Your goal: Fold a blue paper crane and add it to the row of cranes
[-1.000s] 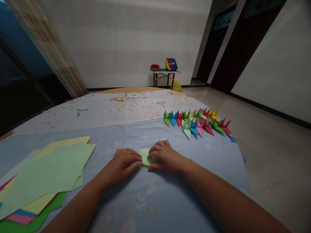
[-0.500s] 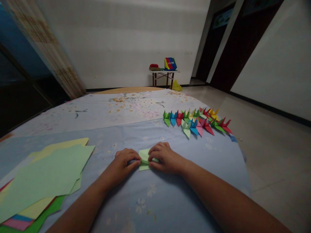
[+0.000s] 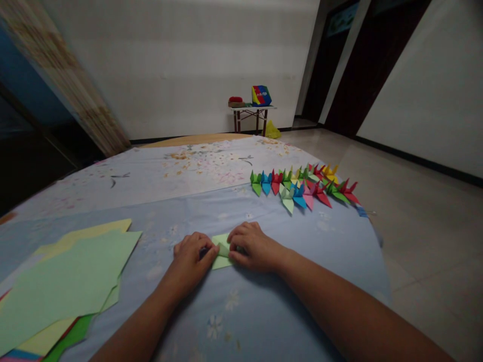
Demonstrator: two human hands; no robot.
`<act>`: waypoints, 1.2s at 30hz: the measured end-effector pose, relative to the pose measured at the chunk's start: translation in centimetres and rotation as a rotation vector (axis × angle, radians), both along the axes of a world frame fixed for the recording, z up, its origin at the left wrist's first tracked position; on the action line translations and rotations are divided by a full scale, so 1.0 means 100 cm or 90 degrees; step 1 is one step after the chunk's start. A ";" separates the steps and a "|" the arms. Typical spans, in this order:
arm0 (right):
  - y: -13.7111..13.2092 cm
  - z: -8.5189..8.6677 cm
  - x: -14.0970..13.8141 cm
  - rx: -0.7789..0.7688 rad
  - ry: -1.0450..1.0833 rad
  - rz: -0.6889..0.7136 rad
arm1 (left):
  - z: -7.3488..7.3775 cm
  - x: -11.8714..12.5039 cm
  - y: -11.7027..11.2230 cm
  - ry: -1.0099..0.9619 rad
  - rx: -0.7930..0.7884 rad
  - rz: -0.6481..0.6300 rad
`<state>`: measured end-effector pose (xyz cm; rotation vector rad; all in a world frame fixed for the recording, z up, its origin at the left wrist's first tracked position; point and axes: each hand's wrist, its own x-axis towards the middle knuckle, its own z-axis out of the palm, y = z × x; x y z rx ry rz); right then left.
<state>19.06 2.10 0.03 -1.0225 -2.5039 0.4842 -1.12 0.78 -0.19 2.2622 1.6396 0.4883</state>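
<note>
- The folded square (image 3: 222, 255) under my fingers: smooth, matt green paper
- My loose sheets (image 3: 68, 289): thin, matt paper
- My tablecloth (image 3: 271, 296): smooth, soft-looking cloth
- Table edge (image 3: 196, 140): smooth wood
- Floor (image 3: 426, 261): faintly glossy tile

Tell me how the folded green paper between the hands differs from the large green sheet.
The folded paper is small and layered; the sheet is far larger and flat. The left hand and right hand hold the folded paper; the sheet lies untouched. Both are pale green.
</note>
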 end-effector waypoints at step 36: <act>0.001 -0.008 -0.002 -0.018 0.031 -0.022 | -0.012 0.008 -0.003 0.035 0.077 0.066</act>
